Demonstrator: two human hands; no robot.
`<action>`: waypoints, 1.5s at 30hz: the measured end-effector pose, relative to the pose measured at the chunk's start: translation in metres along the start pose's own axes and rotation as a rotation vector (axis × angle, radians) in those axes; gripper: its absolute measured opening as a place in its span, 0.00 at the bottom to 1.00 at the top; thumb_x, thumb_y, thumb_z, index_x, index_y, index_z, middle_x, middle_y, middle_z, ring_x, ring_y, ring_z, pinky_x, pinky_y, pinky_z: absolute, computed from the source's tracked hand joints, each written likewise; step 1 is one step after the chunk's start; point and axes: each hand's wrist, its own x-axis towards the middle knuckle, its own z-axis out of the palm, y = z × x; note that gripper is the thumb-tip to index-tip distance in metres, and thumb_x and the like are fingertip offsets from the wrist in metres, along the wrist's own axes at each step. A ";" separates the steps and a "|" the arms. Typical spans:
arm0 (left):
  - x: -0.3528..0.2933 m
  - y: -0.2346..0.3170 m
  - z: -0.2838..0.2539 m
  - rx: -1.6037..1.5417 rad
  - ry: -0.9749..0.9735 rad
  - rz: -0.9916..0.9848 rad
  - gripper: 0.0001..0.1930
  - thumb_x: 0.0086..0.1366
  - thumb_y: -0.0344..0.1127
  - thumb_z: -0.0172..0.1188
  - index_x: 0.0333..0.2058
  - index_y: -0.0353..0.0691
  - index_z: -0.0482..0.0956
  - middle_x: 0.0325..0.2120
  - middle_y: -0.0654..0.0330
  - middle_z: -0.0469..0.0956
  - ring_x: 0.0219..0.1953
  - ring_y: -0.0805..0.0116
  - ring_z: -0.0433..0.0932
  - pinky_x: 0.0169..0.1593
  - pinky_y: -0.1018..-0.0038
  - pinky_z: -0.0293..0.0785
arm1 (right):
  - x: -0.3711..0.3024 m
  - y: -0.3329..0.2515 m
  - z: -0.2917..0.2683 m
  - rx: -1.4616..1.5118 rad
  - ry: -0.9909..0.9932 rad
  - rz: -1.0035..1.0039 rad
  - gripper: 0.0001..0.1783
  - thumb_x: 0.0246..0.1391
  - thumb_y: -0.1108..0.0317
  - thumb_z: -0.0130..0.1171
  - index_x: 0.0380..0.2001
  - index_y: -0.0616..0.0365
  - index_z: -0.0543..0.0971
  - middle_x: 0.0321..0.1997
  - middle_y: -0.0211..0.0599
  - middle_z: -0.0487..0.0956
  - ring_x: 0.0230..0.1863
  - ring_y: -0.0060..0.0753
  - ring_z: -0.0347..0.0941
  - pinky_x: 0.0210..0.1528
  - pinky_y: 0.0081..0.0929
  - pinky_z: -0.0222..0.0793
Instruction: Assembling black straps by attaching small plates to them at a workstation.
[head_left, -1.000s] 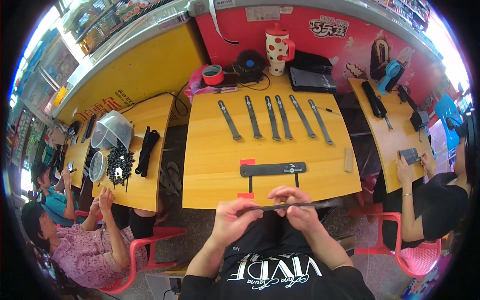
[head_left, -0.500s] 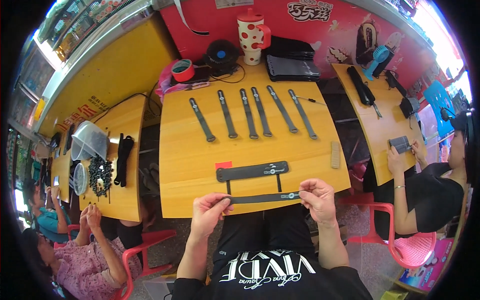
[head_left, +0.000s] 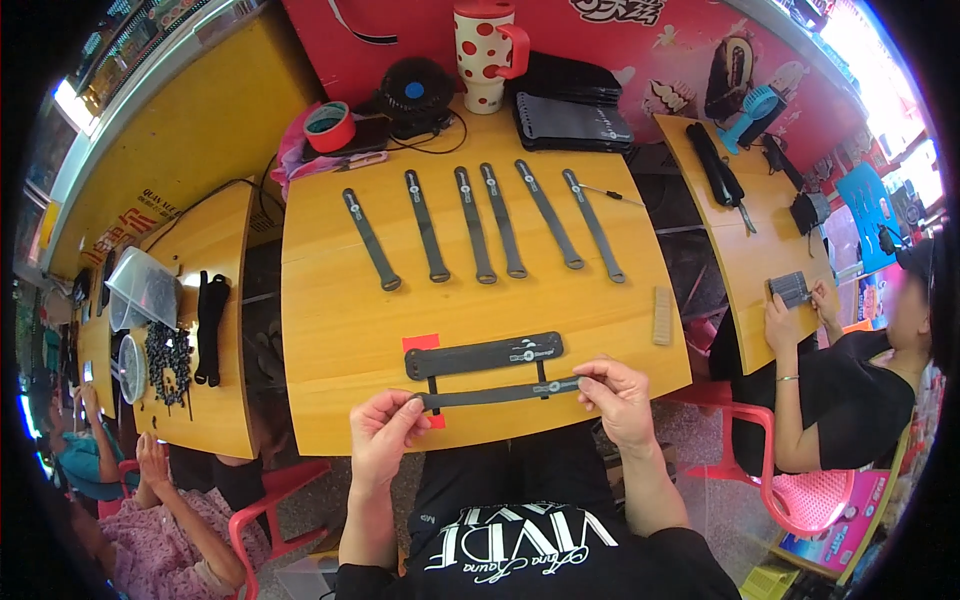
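Stretched level between my two hands is a narrow black strap (head_left: 490, 396) with pale print near its right end. My left hand (head_left: 384, 428) pinches its left end between thumb and fingers. My right hand (head_left: 618, 400) pinches the printed right end. Just beyond it on the table lies a wider black strap (head_left: 470, 359) with rounded ends and holes. Two short black strips run from the wider strap's near edge to beneath the held one. A red patch (head_left: 421, 342) shows at the wider strap's left end; a smaller red one lies near my left fingers.
Several narrow black straps (head_left: 430, 230) lie spaced across the wooden table (head_left: 340, 330). Farther back are a dotted tumbler (head_left: 484, 60), a black fan (head_left: 415, 90), red-rimmed tape (head_left: 329, 127) and stacked black pieces (head_left: 570, 120). A tan block (head_left: 662, 316) lies right. People sit at side tables.
The held strap has come closer to the wider strap, and the lower red patch now shows. Both hands keep their pinch. The whole view has shifted, so the table appears farther left.
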 end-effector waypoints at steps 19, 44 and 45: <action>0.027 0.005 0.000 0.129 0.181 -0.063 0.07 0.64 0.28 0.60 0.28 0.31 0.80 0.17 0.62 0.78 0.17 0.80 0.73 0.21 0.84 0.65 | 0.036 0.017 0.024 -0.182 0.152 -0.119 0.08 0.50 0.86 0.58 0.32 0.64 0.73 0.27 0.28 0.75 0.25 0.13 0.70 0.26 0.11 0.64; 0.033 0.000 0.007 0.577 0.251 0.120 0.06 0.60 0.26 0.61 0.25 0.31 0.80 0.12 0.55 0.75 0.14 0.69 0.75 0.21 0.75 0.67 | 0.035 0.019 0.013 -0.220 0.118 -0.286 0.11 0.46 0.88 0.55 0.30 0.61 0.70 0.31 0.33 0.71 0.29 0.17 0.64 0.31 0.14 0.60; 0.033 0.000 0.008 0.576 0.250 0.119 0.06 0.60 0.26 0.61 0.25 0.31 0.80 0.12 0.55 0.75 0.14 0.69 0.75 0.21 0.75 0.67 | 0.036 0.020 0.013 -0.221 0.118 -0.285 0.11 0.46 0.88 0.55 0.30 0.61 0.70 0.31 0.33 0.71 0.29 0.17 0.64 0.31 0.14 0.60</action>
